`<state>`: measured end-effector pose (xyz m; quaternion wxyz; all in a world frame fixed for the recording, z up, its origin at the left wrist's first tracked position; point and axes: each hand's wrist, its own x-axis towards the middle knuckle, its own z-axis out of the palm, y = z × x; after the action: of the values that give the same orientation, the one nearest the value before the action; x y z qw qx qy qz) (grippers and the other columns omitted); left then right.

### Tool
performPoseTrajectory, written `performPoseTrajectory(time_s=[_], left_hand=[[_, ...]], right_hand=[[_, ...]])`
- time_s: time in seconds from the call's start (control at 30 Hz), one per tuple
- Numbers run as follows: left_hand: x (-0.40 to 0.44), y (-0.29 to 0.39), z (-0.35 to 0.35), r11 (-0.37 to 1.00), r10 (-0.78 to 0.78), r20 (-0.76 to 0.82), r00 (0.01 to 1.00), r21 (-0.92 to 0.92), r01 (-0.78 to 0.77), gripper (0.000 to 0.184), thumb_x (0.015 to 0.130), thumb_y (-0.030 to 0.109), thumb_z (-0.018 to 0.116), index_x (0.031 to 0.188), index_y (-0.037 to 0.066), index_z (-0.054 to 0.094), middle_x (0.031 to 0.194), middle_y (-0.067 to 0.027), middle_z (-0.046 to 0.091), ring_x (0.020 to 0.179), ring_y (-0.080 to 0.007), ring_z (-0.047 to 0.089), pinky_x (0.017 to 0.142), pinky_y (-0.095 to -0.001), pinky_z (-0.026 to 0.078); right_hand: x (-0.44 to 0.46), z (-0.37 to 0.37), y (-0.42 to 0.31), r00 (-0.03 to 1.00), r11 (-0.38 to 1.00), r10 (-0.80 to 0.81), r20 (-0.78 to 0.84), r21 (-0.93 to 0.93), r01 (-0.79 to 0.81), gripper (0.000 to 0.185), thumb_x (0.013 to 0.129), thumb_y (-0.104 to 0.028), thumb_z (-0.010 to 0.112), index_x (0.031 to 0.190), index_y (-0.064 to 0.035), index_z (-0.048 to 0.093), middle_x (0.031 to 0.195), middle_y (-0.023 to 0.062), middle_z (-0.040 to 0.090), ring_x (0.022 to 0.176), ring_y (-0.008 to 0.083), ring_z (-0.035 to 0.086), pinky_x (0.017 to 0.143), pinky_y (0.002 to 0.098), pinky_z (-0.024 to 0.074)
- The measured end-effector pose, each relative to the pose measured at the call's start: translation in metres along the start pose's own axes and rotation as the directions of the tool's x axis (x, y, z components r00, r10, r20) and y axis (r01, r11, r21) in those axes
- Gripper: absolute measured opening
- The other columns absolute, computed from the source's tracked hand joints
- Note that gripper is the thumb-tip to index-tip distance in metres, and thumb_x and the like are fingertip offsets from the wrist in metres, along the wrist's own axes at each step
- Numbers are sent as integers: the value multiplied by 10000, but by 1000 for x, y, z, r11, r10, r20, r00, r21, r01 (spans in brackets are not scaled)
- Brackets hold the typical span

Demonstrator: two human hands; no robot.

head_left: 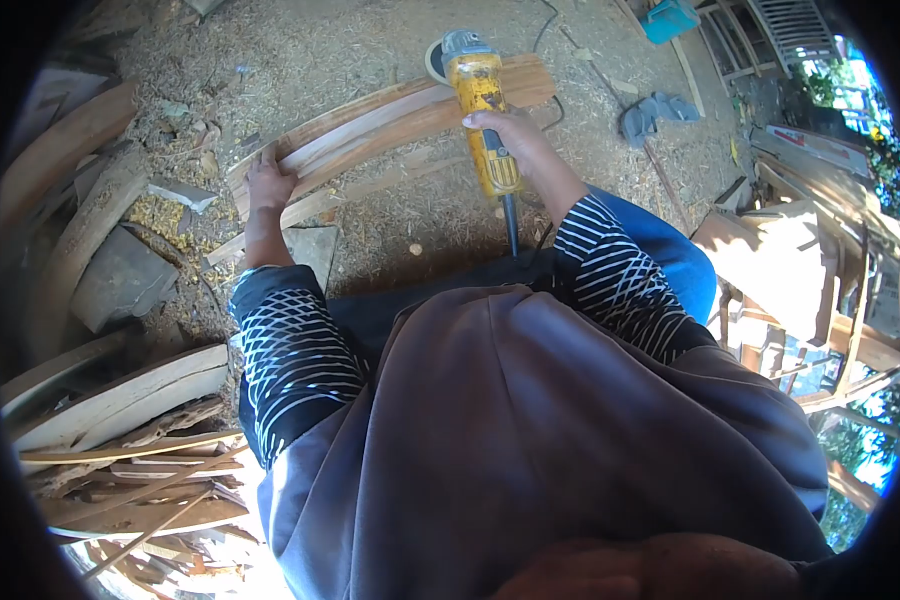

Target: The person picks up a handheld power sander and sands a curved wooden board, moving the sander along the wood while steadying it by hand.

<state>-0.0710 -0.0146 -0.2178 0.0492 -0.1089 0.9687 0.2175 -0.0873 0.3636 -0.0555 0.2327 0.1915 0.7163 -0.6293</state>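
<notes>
My right hand (510, 135) is wrapped round the body of a yellow angle grinder (478, 90), whose round disc lies at the far end over the wood. From its near end a black cord runs back toward my lap. Under the grinder stretches a curved wooden plank (380, 125), lying slantwise on the ground. At the plank's left end my left hand (269, 185) grips its edge, fingers over the top and the thumb side hidden. Whether the disc touches the wood I cannot tell.
Curved boards (80, 220) and a heap of offcuts (140, 490) lie on the left. Wood shavings cover the ground. A grey cloth (658, 115) and a teal container (670, 20) are at the upper right. Wooden pieces (770, 260) stand in sunlight on the right.
</notes>
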Motion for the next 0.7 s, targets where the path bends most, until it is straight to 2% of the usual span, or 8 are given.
performPoseTrajectory(time_s=[0.1, 0.13, 0.17, 0.23, 0.3, 0.43, 0.53, 0.7], left_hand=[[-21, -9, -18, 990, -65, -117, 991, 116, 79, 719, 668, 301, 713, 1317, 183, 429, 1281, -108, 485, 1223, -295, 406, 1028, -463, 283], [-27, -9, -29, 989, -91, -77, 993, 106, 99, 681, 686, 283, 701, 1308, 181, 441, 1265, -127, 497, 1182, -303, 453, 1003, -421, 349], [-29, -14, -32, 989, -102, -86, 991, 101, 111, 681, 686, 283, 701, 1308, 181, 441, 1265, -127, 497, 1182, -303, 453, 1003, -421, 349], [-29, -25, -34, 995, -88, 124, 988, -26, 92, 595, 716, 254, 678, 1270, 172, 478, 1219, -139, 524, 1107, -310, 517, 942, -390, 418], [-34, -23, -38, 997, -79, 98, 992, -9, 81, 550, 728, 236, 666, 1248, 169, 496, 1192, -139, 538, 1073, -310, 538, 919, -393, 434], [-37, -27, -35, 1000, -12, 53, 999, 3, 12, 454, 751, 182, 639, 1193, 161, 534, 1139, -135, 565, 1043, -314, 553, 890, -407, 449], [-34, -34, -29, 998, -2, 47, 999, -58, 4, 447, 753, 148, 625, 1191, 154, 534, 1123, -145, 571, 1033, -322, 554, 886, -404, 453], [-34, -36, -30, 997, 17, 38, 999, -78, -14, 437, 751, 110, 609, 1181, 148, 538, 1120, -150, 571, 1025, -328, 554, 886, -403, 453]], right_hand=[[-11, 39, 0, 991, 999, -21, 129, -40, 26, 536, 651, -223, 751, 1080, 20, 541, 881, 116, 598, 759, 210, 596, 646, 341, 489], [-17, 54, 0, 984, 997, -13, 177, -77, 28, 537, 649, -216, 751, 1081, 21, 540, 884, 116, 599, 764, 207, 596, 653, 339, 489], [-20, 68, -1, 974, 993, -5, 225, -116, 32, 538, 647, -209, 752, 1083, 23, 539, 887, 115, 601, 768, 205, 596, 661, 336, 489], [-12, 90, 14, 963, 987, 5, 269, -156, 39, 538, 639, -200, 756, 1081, 19, 541, 901, 121, 604, 778, 205, 599, 675, 334, 489], [-13, 110, 22, 944, 968, 47, 325, -249, 37, 527, 637, -196, 754, 1074, 12, 547, 914, 125, 606, 796, 209, 603, 678, 332, 491], [-21, 133, 25, 945, 924, 66, 321, -378, 64, 519, 618, -210, 760, 1045, 11, 564, 875, 125, 615, 754, 212, 610, 657, 336, 495], [-13, 140, 40, 959, 904, 11, 285, -413, 112, 522, 610, -228, 763, 1028, 19, 571, 854, 125, 618, 729, 213, 612, 646, 334, 496], [-24, 144, 36, 961, 902, 13, 275, -419, 107, 528, 597, -246, 759, 1010, 30, 580, 863, 141, 628, 738, 219, 620, 655, 323, 495]])
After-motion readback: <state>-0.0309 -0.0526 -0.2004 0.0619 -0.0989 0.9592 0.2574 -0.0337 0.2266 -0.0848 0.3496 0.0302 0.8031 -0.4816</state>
